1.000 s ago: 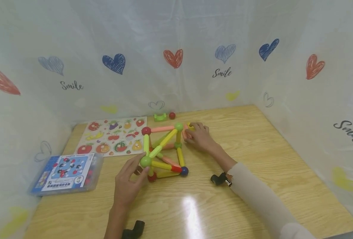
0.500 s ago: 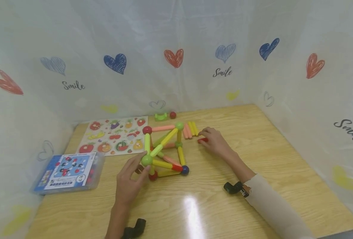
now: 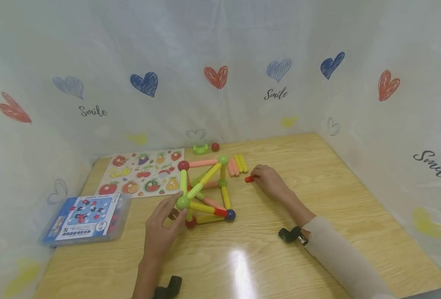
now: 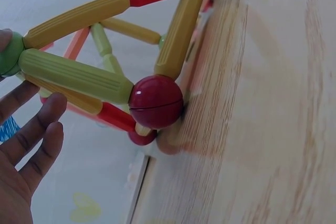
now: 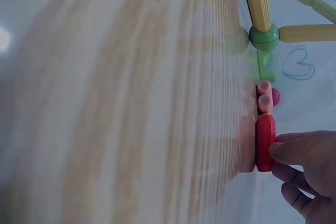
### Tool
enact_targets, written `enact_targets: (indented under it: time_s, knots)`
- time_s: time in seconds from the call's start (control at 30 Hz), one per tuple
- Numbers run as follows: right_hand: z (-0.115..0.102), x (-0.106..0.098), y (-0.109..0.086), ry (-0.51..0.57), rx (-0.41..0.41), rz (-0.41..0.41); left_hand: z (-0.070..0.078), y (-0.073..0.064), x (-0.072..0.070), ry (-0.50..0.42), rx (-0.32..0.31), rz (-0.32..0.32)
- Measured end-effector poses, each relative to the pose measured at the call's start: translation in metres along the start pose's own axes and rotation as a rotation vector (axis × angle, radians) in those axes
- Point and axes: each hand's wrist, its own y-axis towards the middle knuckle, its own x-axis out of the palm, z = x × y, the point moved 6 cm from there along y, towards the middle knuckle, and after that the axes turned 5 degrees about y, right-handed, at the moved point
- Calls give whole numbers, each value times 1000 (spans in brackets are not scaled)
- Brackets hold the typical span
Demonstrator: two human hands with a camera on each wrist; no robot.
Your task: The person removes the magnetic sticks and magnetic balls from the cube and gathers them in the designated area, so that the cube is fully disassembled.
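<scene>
A frame of coloured magnetic rods and balls stands on the table, with yellow, green, pink and red rods (image 3: 221, 211). My left hand (image 3: 160, 232) pinches the green ball (image 3: 183, 202) at its near upper corner between thumb and fingers. Below that ball a dark red ball (image 4: 156, 101) sits at the table surface, and a blue ball (image 3: 230, 214) forms the near right corner. To the right of the frame, my right hand (image 3: 270, 181) pinches a short red rod (image 5: 265, 142) that lies low along the table. Pink rods (image 3: 234, 167) and yellow rods (image 3: 241, 163) lie side by side just beyond it.
Behind the frame are a loose red ball (image 3: 215, 147) and a green curved piece (image 3: 201, 149). A fruit picture sheet (image 3: 138, 174) lies at the back left, with a clear plastic box (image 3: 86, 218) nearer. White printed curtains (image 3: 220, 112) enclose the table.
My right hand has left the pink and yellow rods, leaving them laid in a row, and moved right and nearer to a short red rod. My left hand keeps its place on the green ball.
</scene>
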Motion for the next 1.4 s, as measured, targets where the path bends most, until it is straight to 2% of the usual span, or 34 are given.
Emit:
enact_targets:
  time_s: [0.2, 0.4, 0.53, 0.63, 0.7, 0.9, 0.97, 1.07, 1.27, 1.4]
  knots:
    - [0, 4, 4, -19, 10, 42, -2, -1, 0, 12, -29, -17]
    - [-6, 10, 9, 4, -3, 41, 0, 0, 0, 7, -35, -29]
    - [-11, 8, 7, 35, 67, 33, 0, 0, 2, 0, -32, -36]
    - [-23, 1, 2, 97, 101, 36, 0, -1, 4, 5, -31, -43]
    - [-36, -4, -3, 154, 75, 26, -1, -1, 4, 12, -36, -47]
    - [-86, 3, -22, 297, -168, -109, 1, 3, 3, 33, -48, -51]
    - [-100, 10, -28, 298, -246, -135, 0, 4, 2, 35, -44, -46]
    - [-114, 18, -36, 252, -326, -123, -2, 4, 1, 33, -42, -37]
    - [-121, 26, -43, 189, -285, -129, -4, 2, 0, 27, -55, -36]
    - [-106, 26, -40, 183, -237, -92, -4, 0, 1, 34, -47, -38]
